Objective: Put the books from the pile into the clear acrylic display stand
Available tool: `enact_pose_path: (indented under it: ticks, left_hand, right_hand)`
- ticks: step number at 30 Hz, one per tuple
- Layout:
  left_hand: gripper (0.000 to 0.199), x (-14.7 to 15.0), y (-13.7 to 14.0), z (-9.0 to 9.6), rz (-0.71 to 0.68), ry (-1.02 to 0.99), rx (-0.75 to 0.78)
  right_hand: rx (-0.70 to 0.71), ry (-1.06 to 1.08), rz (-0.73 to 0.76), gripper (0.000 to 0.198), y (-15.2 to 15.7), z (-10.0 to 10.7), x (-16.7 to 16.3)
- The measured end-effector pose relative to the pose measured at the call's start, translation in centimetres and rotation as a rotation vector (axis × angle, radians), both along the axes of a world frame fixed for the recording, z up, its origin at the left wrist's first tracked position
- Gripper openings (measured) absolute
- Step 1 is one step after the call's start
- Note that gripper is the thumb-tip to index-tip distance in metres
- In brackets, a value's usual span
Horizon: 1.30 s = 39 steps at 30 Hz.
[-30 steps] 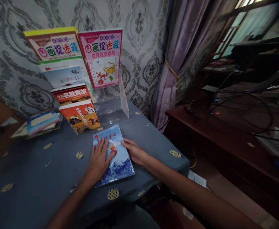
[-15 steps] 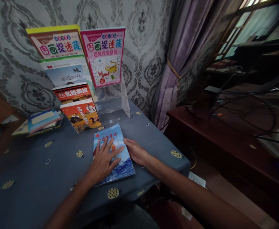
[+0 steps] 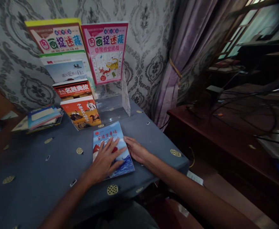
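Note:
A blue children's book [image 3: 127, 165] with red Chinese lettering lies face up near the front of the table. My left hand [image 3: 107, 157] rests flat on its cover with the fingers spread, hiding part of the picture. Along the book's right edge is my right hand [image 3: 136, 151], fingers stretched out and fingertips touching the edge. Just behind the book stands a clear plastic rack [image 3: 126, 98]. Its left column carries several books, with an orange book [image 3: 80, 111] lowest in front; a pink book [image 3: 107, 54] stands at the top right.
A small pile of books [image 3: 44, 117] lies on the left of the blue tablecloth [image 3: 34, 178]. To the right, past a gap, is a dark red wooden desk [image 3: 201, 133] with tangled cables [image 3: 244, 95]. A purple curtain [image 3: 170, 82] hangs behind the table's right corner.
My left hand has slid slightly right and down over the cover, uncovering more of the lettering. The blue book and my right hand stay nearly in place; the view has shifted a little.

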<state>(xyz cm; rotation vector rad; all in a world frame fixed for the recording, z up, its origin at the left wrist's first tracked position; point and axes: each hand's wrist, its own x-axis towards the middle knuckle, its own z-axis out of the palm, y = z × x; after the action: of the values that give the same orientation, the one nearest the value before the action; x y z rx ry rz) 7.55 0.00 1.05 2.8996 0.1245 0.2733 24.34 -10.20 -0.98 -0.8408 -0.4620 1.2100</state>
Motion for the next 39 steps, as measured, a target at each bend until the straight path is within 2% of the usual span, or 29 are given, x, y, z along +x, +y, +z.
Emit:
enact_pose_path:
  ticks: [6, 13, 19, 27, 32, 39]
  left_hand:
    - [0.059, 0.4, 0.3, -0.3, 0.141, -0.011, -0.086]
    - [0.052, 2.7, 2.4, -0.2, 0.210, -0.045, -0.150]
    - [0.054, 5.1, 4.6, -0.4, 0.285, -0.067, -0.187]
    - [0.055, 5.6, 5.1, -1.1, 0.394, -0.162, -0.240]
    - [0.058, 4.8, 4.9, -1.1, 0.405, -0.343, -0.403]
    - [0.060, 2.4, 5.4, 0.8, 0.405, -0.530, -0.740]
  right_hand:
    - [-0.038, -0.017, -0.009, 0.035, 0.1, -0.4, 0.0]
    - [-0.018, 0.005, 0.006, 0.042, 0.1, -0.1, -0.2]
    - [-0.031, -0.022, 0.011, 0.042, 0.2, -0.2, -0.1]
    - [-0.048, -0.010, 0.012, 0.046, 0.2, 0.4, -0.2]
    - [-0.045, 0.023, 0.003, 0.049, 0.6, 1.5, -1.0]
    - [0.029, 0.040, 0.050, 0.054, 2.8, 3.7, -2.9]
